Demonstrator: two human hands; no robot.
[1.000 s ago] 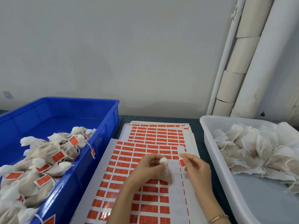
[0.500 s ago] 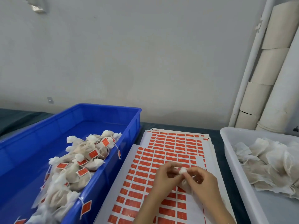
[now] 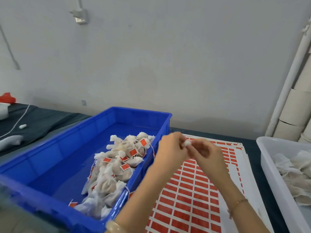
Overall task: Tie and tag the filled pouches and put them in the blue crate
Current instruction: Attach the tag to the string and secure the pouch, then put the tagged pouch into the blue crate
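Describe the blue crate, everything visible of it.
The blue crate is a shallow, open-topped rectangular bin of glossy plastic with ribbed walls and a thick rim. It rests flat on the dark table cover, just left of the red sticker sheets. Tied white pouches with red tags are heaped along its right wall; its left floor is bare.

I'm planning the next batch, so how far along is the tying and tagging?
Done: a pile of tied, red-tagged pouches lies in the blue crate. In hand: the left hand and right hand pinch one pouch above the sticker sheets; its tag is not visible. Left: a heap of untagged pouches waits in the white tub.
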